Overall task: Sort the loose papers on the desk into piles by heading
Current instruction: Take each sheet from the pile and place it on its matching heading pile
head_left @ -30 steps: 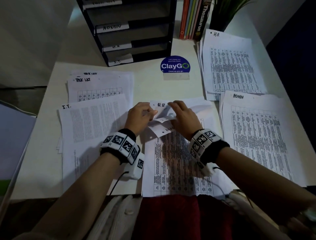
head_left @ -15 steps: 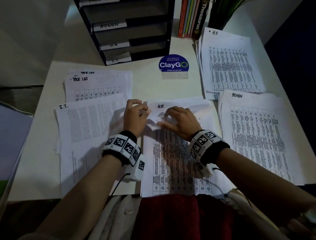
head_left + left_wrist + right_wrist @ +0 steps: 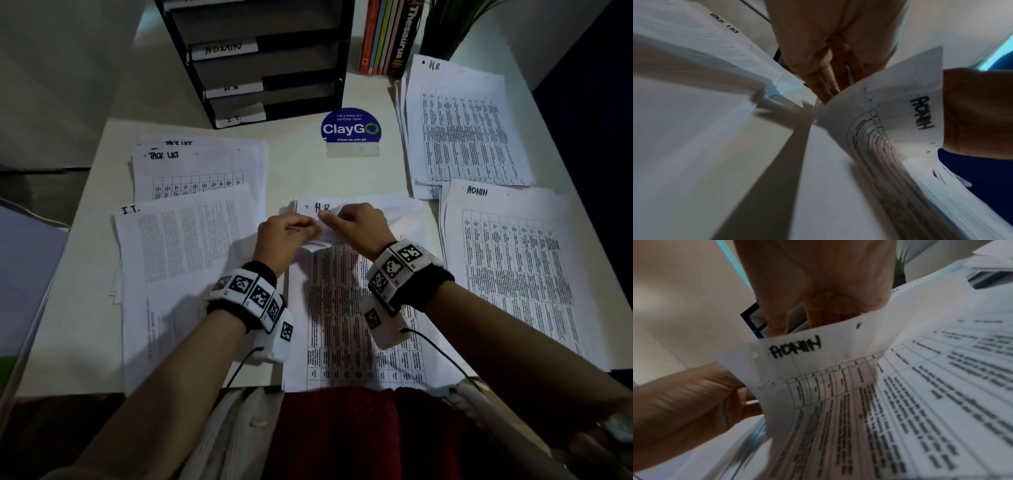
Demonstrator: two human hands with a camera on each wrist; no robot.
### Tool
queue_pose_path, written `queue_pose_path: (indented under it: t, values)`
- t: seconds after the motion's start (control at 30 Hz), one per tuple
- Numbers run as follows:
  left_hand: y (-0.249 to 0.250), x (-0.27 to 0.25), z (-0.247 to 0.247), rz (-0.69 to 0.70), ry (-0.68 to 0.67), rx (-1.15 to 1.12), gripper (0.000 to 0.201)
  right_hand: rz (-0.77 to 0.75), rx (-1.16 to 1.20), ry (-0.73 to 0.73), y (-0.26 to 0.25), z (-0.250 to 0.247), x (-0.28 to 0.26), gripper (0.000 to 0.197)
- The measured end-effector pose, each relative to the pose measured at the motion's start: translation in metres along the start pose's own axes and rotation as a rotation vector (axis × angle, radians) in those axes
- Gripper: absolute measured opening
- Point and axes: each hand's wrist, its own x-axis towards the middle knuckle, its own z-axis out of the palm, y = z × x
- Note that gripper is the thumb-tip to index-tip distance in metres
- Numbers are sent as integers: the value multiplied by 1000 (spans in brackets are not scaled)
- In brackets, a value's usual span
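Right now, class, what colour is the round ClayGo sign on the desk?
The ClayGo sign is dark blue with white lettering; the head view shows it best.

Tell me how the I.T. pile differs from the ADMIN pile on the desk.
The I.T. pile lies at the left, the ADMIN pile at the right. The I.T. pile's top sheet carries plain columns of text with no grid, while the ADMIN pile's top sheet carries a ruled table. Both lie flat on the desk, with a handwritten heading at the top.
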Motion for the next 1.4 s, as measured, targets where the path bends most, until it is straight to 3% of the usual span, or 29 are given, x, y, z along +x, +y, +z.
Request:
queue_pose_path:
  t: [0.2,0.37,0.5,0.57,0.67,0.73,0.87,1.0,1.07,1.13,1.2,1.23,1.33,1.4]
  values:
    - [-4,-3,3,29,7,78,20,128,-1,10,2,1,-2,47]
    - [-2,-5,4,32,-34,54,26,141,72,14,3,2,-1,47]
    - [-1,8,3,42,74,123,31,142,80,48,3,2,-2,50]
    - [0,19,2,14,47,206,37,154,120,73,7,4,-3,43]
    - [0,31,1,-10,-28,301,42,151,288,102,11,9,-8,18]
    - [3,34,0,-8,-15,337,40,109,330,92,11,9,-11,31]
    - [7,28,-3,115,15,507,34,77,237,39,10,7,-6,20]
    - [7,22,-4,231,31,614,24,146,332,15,9,7,-1,23]
    - [6,17,-2,257,-4,591,20,162,393,1,6,6,-1,32]
    - [6,11,2,217,-136,419,19,192,399,2,5,5,2,44]
    - [8,4,5,112,-237,232,23,189,341,12,9,8,5,25]
    - [8,4,5,81,-229,192,26,189,318,35,11,9,5,11]
    - [7,12,5,58,-80,179,22,215,414,126,15,14,1,28]
    - [9,15,3,67,-10,175,19,172,437,163,17,17,1,29]
